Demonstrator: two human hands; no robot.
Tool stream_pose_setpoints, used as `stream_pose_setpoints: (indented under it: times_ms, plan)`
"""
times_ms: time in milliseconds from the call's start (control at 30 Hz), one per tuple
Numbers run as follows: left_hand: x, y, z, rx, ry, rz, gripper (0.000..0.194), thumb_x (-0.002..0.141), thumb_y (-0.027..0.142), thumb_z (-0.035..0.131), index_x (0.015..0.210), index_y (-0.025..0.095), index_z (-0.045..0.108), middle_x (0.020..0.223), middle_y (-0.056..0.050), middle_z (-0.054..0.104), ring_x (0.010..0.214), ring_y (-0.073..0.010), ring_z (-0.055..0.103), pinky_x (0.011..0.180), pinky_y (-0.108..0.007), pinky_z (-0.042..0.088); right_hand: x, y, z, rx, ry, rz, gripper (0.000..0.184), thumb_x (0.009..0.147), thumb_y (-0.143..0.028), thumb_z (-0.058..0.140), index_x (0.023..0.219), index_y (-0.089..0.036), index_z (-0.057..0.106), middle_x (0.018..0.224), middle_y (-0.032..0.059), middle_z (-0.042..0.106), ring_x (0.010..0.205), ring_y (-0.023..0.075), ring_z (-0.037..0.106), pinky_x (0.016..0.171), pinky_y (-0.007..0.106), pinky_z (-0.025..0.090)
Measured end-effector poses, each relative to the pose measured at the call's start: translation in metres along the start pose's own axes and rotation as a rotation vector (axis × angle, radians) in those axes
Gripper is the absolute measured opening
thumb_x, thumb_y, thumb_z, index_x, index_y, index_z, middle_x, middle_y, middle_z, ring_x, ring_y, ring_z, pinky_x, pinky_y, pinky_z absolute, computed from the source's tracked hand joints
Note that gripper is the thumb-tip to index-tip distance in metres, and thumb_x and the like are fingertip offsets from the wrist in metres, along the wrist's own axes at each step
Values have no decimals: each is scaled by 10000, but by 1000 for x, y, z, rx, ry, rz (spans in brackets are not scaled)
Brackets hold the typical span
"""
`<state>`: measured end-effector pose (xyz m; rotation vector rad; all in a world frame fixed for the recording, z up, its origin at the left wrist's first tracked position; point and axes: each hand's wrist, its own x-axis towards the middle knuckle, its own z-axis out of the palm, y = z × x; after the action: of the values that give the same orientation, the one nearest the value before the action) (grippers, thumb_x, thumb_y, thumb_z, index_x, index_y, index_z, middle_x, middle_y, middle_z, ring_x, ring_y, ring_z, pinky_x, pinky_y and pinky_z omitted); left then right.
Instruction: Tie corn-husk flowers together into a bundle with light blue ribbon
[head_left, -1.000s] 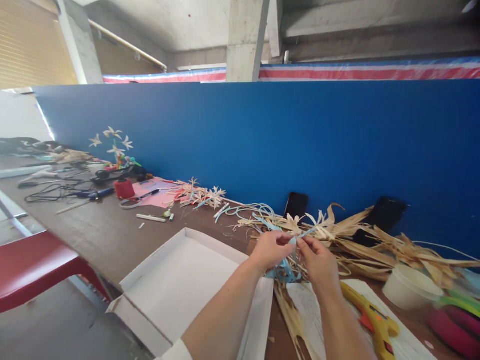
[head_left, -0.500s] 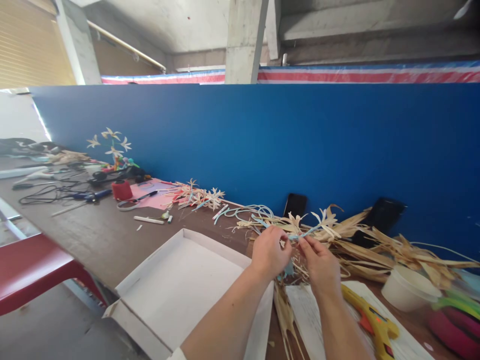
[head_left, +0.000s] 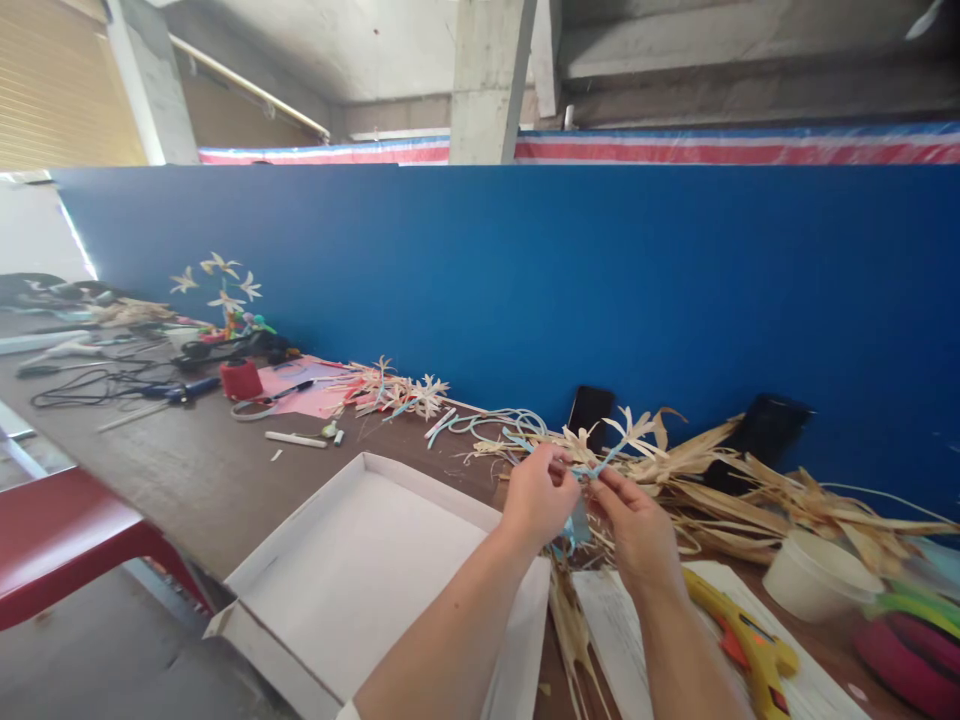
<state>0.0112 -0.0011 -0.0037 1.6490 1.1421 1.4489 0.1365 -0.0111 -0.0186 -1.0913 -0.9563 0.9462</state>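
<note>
A light-blue stem [head_left: 613, 457] with a cream husk flower [head_left: 634, 430] on its raised end is pinched between both hands over the table. A second cream flower [head_left: 579, 446] stands close to the fingers where the hands meet. My left hand [head_left: 540, 495] is closed, thumb against curled fingers, at the stem's left part. My right hand [head_left: 636, 515] grips the stem with thumb and fingertips, just right of the left one. The fingers partly hide the join. Blue strip [head_left: 574, 530] hangs below the hands.
A white box lid [head_left: 375, 570] lies front left. Right of it are a yellow glue gun [head_left: 739, 635] on papers, a white cup [head_left: 817, 575] and dried husks [head_left: 750, 500]. Dark phones [head_left: 591, 412] lean on the blue partition [head_left: 480, 280]. Finished flowers [head_left: 405, 390] lie behind.
The flower on the stem's end has shifted slightly up and left, and the stem tilts more steeply. My hands have moved only a little; both keep their grip.
</note>
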Motion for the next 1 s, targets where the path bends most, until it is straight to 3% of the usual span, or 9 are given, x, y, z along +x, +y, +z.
stream_pose_setpoints:
  times_ms: [133,333,567,800,1000]
  plan:
    - [-3,4,-2,153,24,135,121,735,185,543,820,193,630,787,-2,604,655,-104,534,643,-228,440,0,0,0,74,-15,31,438,601,-351,765,1006,-204,686,878,25,715,757,184,651,699,281,517]
    - [-3,8,-4,258,47,245,157,750,171,562,891,197,626,905,-32,588,752,-130,535,726,-254,444,-2,1,1,67,-34,22,431,596,-339,778,995,-205,686,885,25,710,777,173,644,738,277,507]
    - [-5,13,-7,335,24,362,130,777,156,536,864,191,626,879,-43,587,830,-154,543,766,-262,438,-4,-3,3,103,-3,41,407,594,-339,783,963,-194,691,862,15,707,726,129,620,663,212,495]
    - [-5,13,-6,322,-22,348,130,800,213,535,829,196,662,837,-43,605,820,-159,552,749,-260,434,0,2,1,107,-7,5,368,615,-337,770,950,-206,689,838,9,703,707,125,615,680,228,493]
    - [-2,15,-11,153,-50,105,126,765,253,562,723,187,660,775,-17,617,729,-136,546,692,-250,417,-2,2,4,116,-79,15,342,611,-306,780,923,-204,685,834,17,706,745,148,635,740,261,498]
